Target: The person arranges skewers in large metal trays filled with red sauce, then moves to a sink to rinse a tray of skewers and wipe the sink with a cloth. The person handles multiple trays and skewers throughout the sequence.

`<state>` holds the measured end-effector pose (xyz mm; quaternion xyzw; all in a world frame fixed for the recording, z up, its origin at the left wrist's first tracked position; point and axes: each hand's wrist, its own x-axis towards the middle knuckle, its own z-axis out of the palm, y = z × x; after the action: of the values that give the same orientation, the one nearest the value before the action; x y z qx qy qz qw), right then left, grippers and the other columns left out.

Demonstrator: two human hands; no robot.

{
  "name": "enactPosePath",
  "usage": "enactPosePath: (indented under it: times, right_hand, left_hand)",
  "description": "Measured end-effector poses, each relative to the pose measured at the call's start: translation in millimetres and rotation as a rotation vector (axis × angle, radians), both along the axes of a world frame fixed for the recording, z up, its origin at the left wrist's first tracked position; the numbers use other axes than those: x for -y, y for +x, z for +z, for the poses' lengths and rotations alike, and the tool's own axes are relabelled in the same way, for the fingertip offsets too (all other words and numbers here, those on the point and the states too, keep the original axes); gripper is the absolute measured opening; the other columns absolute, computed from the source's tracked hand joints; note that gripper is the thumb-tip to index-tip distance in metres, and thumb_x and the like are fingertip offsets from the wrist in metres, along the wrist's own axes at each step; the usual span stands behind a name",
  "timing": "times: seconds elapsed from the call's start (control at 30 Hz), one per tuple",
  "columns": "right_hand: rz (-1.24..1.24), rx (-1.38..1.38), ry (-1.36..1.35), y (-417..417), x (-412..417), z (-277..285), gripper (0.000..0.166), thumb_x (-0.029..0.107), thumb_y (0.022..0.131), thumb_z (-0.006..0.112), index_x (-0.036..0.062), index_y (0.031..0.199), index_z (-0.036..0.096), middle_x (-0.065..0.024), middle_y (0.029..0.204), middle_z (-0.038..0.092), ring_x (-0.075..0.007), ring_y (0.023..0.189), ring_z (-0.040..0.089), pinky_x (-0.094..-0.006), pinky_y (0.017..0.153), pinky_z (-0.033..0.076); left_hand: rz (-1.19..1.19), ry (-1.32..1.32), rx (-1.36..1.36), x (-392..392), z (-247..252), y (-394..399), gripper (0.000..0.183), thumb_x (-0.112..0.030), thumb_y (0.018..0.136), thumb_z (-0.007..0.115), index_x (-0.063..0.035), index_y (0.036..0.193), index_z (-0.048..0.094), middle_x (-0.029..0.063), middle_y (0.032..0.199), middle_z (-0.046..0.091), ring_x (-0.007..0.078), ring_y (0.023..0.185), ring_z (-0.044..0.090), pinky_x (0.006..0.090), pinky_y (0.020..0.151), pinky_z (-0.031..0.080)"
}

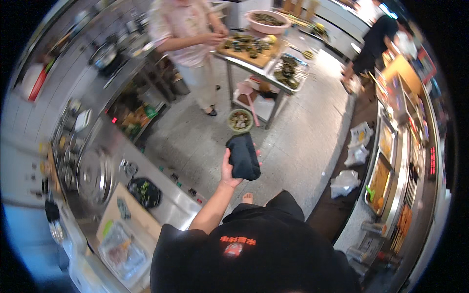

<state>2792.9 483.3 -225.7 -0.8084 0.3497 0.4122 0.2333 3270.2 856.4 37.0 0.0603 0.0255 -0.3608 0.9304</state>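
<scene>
My left hand (pixel 231 172) is stretched out in front of my body, palm up. It grips a black, rounded-oblong object (pixel 243 157), perhaps a plastic-bagged container or a folded cloth; the blur leaves this unsettled. The thumb lies along one side, and fingertips show past the other. My right hand is out of view. Beyond the black object, a round bowl of mixed food (pixel 240 121) appears at floor level near a metal table (pixel 229 69). A pink long-handled ladle or scoop (pixel 250 100) leans beside that bowl.
Across the floor (pixel 293 139), a person (pixel 190 47) stands at a wooden board (pixel 265 60) with several wrapped bundles. A steel counter (pixel 176 205) runs along the left. Food trays (pixel 381 183) and plastic bags (pixel 345 184) line the right. Another person (pixel 381 40) bends farther back.
</scene>
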Motion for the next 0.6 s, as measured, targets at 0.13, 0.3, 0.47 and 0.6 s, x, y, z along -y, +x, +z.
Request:
enactPosePath:
  times: [0.13,0.3,0.47,0.6]
  right_hand:
    - [0.134,0.013,0.007,40,35,-10,0.022,0.021,0.075,0.051,0.0018,0.077,0.062,-0.0189,0.081,0.061,-0.0342,0.074,0.058,-0.0419,0.066,0.046]
    - [0.712,0.202,-0.042,128,107,-59,0.024,0.019,0.075,0.046,0.0016,0.074,0.062,-0.0205,0.081,0.061,-0.0377,0.072,0.057,-0.0430,0.065,0.047]
    - [-0.569,0.559,0.134,291,196,-22,0.022,0.017,0.079,0.049,0.0000,0.069,0.059,-0.0070,0.055,0.055,-0.0153,0.052,0.055,-0.0290,0.050,0.044]
    - [-0.093,0.582,0.007,439,313,13,0.025,0.022,0.077,0.051,0.0001,0.081,0.062,-0.0151,0.067,0.061,-0.0235,0.065,0.059,-0.0354,0.062,0.047]
  left_hand:
    - [-0.018,0.001,0.031,53,2,41,0.073,-0.054,0.080,0.044,-0.0099,0.134,0.023,0.0143,0.134,0.031,0.0349,0.121,0.033,0.0575,0.094,0.030]
    - [-0.069,0.016,-0.076,128,-9,73,0.074,-0.054,0.079,0.044,-0.0100,0.135,0.023,0.0159,0.134,0.030,0.0364,0.120,0.033,0.0596,0.093,0.028]
    - [-0.070,0.059,0.002,226,6,142,0.078,-0.055,0.077,0.047,-0.0085,0.134,0.023,0.0166,0.133,0.031,0.0359,0.118,0.036,0.0589,0.092,0.030]
    - [0.044,0.032,0.138,285,38,222,0.082,-0.054,0.075,0.054,-0.0086,0.135,0.020,0.0171,0.133,0.030,0.0349,0.116,0.039,0.0564,0.090,0.034]
